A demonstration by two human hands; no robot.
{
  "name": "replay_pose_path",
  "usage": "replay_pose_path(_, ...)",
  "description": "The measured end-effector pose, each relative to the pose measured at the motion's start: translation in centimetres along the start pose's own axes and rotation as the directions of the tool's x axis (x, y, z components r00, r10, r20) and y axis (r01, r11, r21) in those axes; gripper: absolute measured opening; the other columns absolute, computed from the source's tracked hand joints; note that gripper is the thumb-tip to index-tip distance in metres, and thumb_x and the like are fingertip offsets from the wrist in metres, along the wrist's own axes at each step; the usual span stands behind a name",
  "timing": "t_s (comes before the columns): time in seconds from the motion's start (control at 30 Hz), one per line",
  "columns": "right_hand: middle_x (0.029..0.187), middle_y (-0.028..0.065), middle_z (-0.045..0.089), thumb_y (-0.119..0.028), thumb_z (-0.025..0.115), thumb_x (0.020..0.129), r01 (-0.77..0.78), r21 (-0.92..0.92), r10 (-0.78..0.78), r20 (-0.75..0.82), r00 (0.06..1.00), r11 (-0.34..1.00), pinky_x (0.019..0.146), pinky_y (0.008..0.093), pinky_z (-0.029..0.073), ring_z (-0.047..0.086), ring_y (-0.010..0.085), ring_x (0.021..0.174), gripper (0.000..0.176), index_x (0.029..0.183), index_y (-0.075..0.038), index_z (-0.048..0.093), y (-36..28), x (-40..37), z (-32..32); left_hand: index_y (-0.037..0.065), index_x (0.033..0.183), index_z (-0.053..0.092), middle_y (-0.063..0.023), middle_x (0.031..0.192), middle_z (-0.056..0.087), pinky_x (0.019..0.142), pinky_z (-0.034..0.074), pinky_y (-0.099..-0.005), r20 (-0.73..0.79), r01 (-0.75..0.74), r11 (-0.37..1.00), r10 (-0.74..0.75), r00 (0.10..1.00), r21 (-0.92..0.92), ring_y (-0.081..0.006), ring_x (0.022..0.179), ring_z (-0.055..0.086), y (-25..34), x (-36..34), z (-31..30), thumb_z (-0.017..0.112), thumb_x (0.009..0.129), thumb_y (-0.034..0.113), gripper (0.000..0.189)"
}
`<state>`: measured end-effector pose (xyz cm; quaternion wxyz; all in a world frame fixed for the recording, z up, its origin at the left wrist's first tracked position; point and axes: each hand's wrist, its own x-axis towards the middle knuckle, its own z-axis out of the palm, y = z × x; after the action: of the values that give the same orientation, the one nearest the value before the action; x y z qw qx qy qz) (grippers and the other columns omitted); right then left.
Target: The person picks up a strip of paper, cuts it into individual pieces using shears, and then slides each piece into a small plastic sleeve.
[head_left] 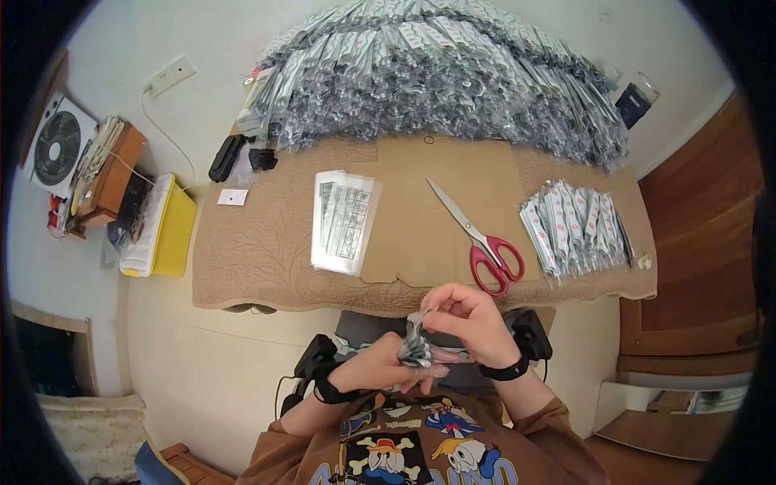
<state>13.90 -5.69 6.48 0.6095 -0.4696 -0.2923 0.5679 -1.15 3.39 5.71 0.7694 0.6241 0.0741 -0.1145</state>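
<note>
Left hand [373, 365]: closed on packet [415, 351] | right hand [469, 320]: pinching its far end | packet: between both, just short of table [250, 263] | likely light, soft, slippery; best pinched by an end

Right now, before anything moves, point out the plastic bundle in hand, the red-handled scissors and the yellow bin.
Plastic bundle [415, 352]: head view, on its crinkled lower part.
Red-handled scissors [475, 231]: head view, on the metal near the pivot.
Yellow bin [175, 234]: head view, on its side wall.
</note>
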Motion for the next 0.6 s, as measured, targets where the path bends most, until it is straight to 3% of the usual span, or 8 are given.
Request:
replay_pose_path(0.03, 0.085, 0.0030, 0.057, -0.005, 0.058, 0.080, -0.002, 0.003, 0.002, -0.001, 1.000, 1.000, 0.062, 0.0191, 0.042, 0.052, 0.0054, 0.069, 0.015, 0.094, -0.001, 0.055, 0.1, 0.0, -0.1, 0.011, 0.109, 0.059, -0.0012, 0.062, 0.058, 0.047, 0.039, -0.0187, -0.041, 0.040, 0.999, -0.039, 0.998, 0.026, -0.0045, 0.050, 0.048, 0.5, -0.1, 0.0, 0.050, 0.087, 0.017, 0.024)
replay_pose_path(0.13, 0.089, 0.0041, 0.053, 0.002, 0.058, 0.078, 0.365, -0.407, -0.354, 0.105, 0.929, 0.837, 0.069, 0.0223, 0.043, 0.051, 0.0094, 0.078, 0.011, 0.088, -0.001, 0.055, 0.1, -0.1, -0.5, 0.008, 0.105, 0.060, -0.0019, 0.064, 0.060, 0.048, 0.039, -0.0190, -0.125, 0.121, 0.990, -0.111, 0.986, 0.074, -0.0058, 0.050, 0.049, 0.9, -0.2, -0.1, 0.055, 0.085, 0.016, 0.022)
replay_pose_path(0.17, 0.089, 0.0041, 0.053, 0.002, 0.058, 0.078, 0.364, -0.406, -0.353, 0.105, 0.930, 0.838, 0.069, 0.0223, 0.043, 0.051, 0.0094, 0.078, 0.011, 0.088, -0.001, 0.055, 0.1, -0.2, -0.4, 0.008, 0.104, 0.061, -0.0018, 0.065, 0.061, 0.049, 0.040, -0.0192, -0.207, 0.080, 0.991, -0.057, 0.977, 0.109, -0.0061, 0.051, 0.050, 0.4, -0.1, 0.0, 0.055, 0.085, 0.016, 0.022)
replay_pose_path(0.27, 0.087, 0.0050, 0.053, 0.003, 0.062, 0.073, 0.273, -0.379, -0.378, -0.237, 0.895, 0.884, 0.068, 0.0228, 0.043, 0.052, 0.0112, 0.079, 0.016, 0.087, 0.000, 0.055, -0.2, -1.0, 0.5, 0.007, 0.104, 0.061, -0.0016, 0.067, 0.061, 0.051, 0.041, -0.0195, -0.362, 0.007, 0.981, 0.064, 0.930, 0.192, -0.0067, 0.053, 0.051, -0.8, 0.0, 0.0, 0.056, 0.084, 0.016, 0.023)
replay_pose_path(0.37, 0.086, 0.0067, 0.053, 0.003, 0.063, 0.070, 0.305, -0.577, -0.419, -0.073, 0.905, 0.758, 0.066, 0.0236, 0.043, 0.053, 0.0136, 0.076, 0.018, 0.086, 0.000, 0.055, -1.7, -2.0, 1.4, 0.005, 0.102, 0.059, -0.0143, 0.072, 0.061, 0.057, 0.046, -0.0305, -0.561, -0.098, 0.926, 0.303, 0.770, 0.364, -0.0285, 0.065, 0.060, -1.3, 0.6, 0.3, 0.057, 0.078, 0.012, 0.025)
replay_pose_path(0.4, 0.085, 0.0075, 0.054, 0.003, 0.064, 0.068, 0.321, -0.661, -0.422, 0.007, 0.907, 0.679, 0.065, 0.0240, 0.043, 0.054, 0.0149, 0.075, 0.019, 0.085, 0.000, 0.056, -1.8, -2.3, 1.5, 0.005, 0.102, 0.059, -0.0143, 0.072, 0.061, 0.057, 0.046, -0.0305, -0.560, -0.097, 0.927, 0.300, 0.772, 0.363, -0.0285, 0.065, 0.060, -1.6, 0.7, 0.3, 0.057, 0.078, 0.012, 0.025)
replay_pose_path(0.5, 0.083, 0.0088, 0.054, 0.003, 0.065, 0.067, 0.343, -0.741, -0.494, 0.017, 0.869, 0.578, 0.062, 0.0251, 0.044, 0.054, 0.0170, 0.073, 0.020, 0.084, 0.000, 0.056, -1.0, -2.1, 1.7, 0.004, 0.094, 0.061, -0.0174, 0.075, 0.060, 0.057, 0.046, -0.0350, -0.562, -0.087, 0.857, 0.406, 0.720, 0.508, -0.0353, 0.070, 0.058, -2.2, 0.9, 0.4, 0.059, 0.075, 0.011, 0.020)
replay_pose_path(0.6, 0.081, 0.0097, 0.055, 0.002, 0.065, 0.066, 0.368, -0.784, -0.556, 0.036, 0.831, 0.499, 0.060, 0.0259, 0.044, 0.055, 0.0186, 0.071, 0.019, 0.084, 0.000, 0.057, 0.0, -1.7, 1.6, 0.002, 0.088, 0.060, -0.0177, 0.074, 0.059, 0.056, 0.045, -0.0368, -0.569, 0.002, 0.811, 0.409, 0.714, 0.585, -0.0352, 0.069, 0.057, -2.0, 1.0, 0.8, 0.059, 0.073, 0.010, 0.017)
